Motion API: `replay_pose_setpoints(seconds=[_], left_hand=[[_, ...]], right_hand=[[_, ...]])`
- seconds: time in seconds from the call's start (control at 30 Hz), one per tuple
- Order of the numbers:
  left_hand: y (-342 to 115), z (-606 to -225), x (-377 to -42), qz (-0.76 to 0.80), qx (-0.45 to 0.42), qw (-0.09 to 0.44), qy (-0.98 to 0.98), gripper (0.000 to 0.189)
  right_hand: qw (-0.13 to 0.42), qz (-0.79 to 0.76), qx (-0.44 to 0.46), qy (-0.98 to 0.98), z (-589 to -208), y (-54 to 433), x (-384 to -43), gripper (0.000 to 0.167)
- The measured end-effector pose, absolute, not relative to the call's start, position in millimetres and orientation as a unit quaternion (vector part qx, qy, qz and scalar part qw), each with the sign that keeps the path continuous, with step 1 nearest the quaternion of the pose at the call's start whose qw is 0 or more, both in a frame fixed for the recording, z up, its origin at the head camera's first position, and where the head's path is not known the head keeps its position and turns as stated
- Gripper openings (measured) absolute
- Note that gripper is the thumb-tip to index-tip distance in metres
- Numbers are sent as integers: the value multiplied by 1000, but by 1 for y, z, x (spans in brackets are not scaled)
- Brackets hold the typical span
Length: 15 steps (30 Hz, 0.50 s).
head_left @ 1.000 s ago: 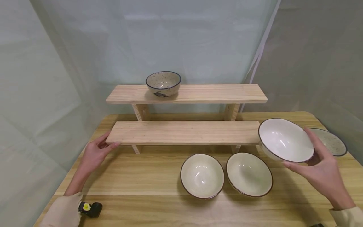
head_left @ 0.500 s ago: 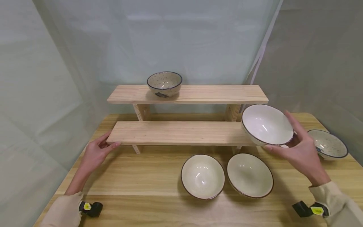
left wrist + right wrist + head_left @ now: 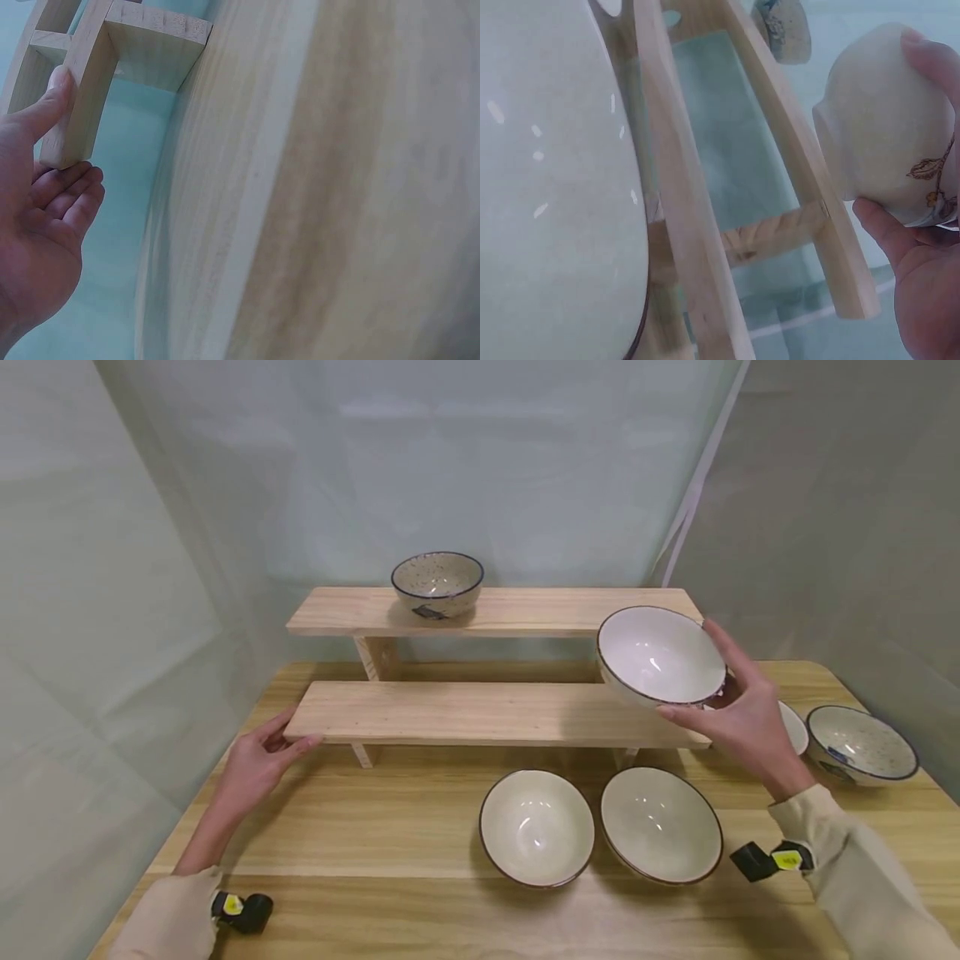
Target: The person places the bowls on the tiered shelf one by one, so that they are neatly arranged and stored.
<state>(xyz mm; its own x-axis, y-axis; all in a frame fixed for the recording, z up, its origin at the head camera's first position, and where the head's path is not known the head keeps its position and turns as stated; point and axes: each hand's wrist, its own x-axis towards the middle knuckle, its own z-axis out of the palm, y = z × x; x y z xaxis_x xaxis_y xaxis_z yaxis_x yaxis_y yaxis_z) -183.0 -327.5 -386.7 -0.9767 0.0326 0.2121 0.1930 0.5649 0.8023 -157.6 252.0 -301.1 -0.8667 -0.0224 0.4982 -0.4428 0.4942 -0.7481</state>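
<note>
A two-tier wooden display stand [image 3: 465,713] stands on the table. My left hand [image 3: 251,768] grips the left end of its lower board, and in the left wrist view the thumb [image 3: 58,94] lies along the board's edge with fingers curled at its end. My right hand [image 3: 738,727] holds a white bowl [image 3: 656,653] with a dark rim, thumb near its base and fingers at the rim. The bowl is raised and tilted, overlapping the right part of both boards in the head view. A leaf-and-flower pattern marks its outside in the right wrist view.
On the upper board sits a speckled, blue-rimmed bowl [image 3: 437,583]. Two cream bowls, one left [image 3: 536,828] and one right [image 3: 662,827], stand in front of the stand. At the far right are another speckled bowl [image 3: 862,745] and a partly hidden white bowl [image 3: 793,729].
My right hand has carried the white bowl leftward and up, from beside the lower board to in front of the stand's right part. My left hand keeps its grip in place.
</note>
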Motion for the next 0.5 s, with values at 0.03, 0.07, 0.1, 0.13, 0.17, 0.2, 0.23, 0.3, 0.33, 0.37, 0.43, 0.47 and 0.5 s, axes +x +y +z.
replay_pose_setpoints(seconds=[0.03,0.07,0.1,0.13,0.17,0.2,0.23,0.3,0.33,0.37,0.43,0.47,0.5], left_hand=[[-328,-387,-183,-463,-64,86,-880,75],[-328,-387,-184,-464,-63,86,-879,75],[-328,-388,-184,-464,-63,86,-879,75],[-328,-388,-184,-464,-63,86,-879,75],[-328,-388,-184,-465,-64,86,-879,75],[-328,-388,-184,-465,-64,87,-879,75],[-328,-388,-184,-466,-64,87,-878,75],[-328,-388,-184,-466,-63,87,-878,75],[-328,-388,-184,-466,-63,87,-878,75],[-328,-387,-184,-466,-63,88,-878,75],[-328,-387,-184,-463,-64,89,-879,75],[-328,-387,-184,-462,-65,89,-880,75],[-328,-387,-184,-462,-66,89,-880,75]], right_hand=[[215,485,144,-835,-300,250,-159,110],[213,487,147,-834,-299,247,-161,110],[211,490,151,-832,-298,245,-163,109],[210,493,153,-830,-297,242,-165,109],[208,497,156,-828,-296,240,-167,109],[208,498,156,-827,-295,237,-169,108],[208,502,157,-825,-294,235,-171,108],[210,509,156,-820,-292,230,-176,106],[211,512,155,-818,-291,228,-179,105],[211,514,155,-817,-290,225,-182,105],[211,520,155,-813,-289,221,-188,103],[211,521,155,-812,-288,220,-191,103],[211,520,155,-813,-288,218,-193,103]])
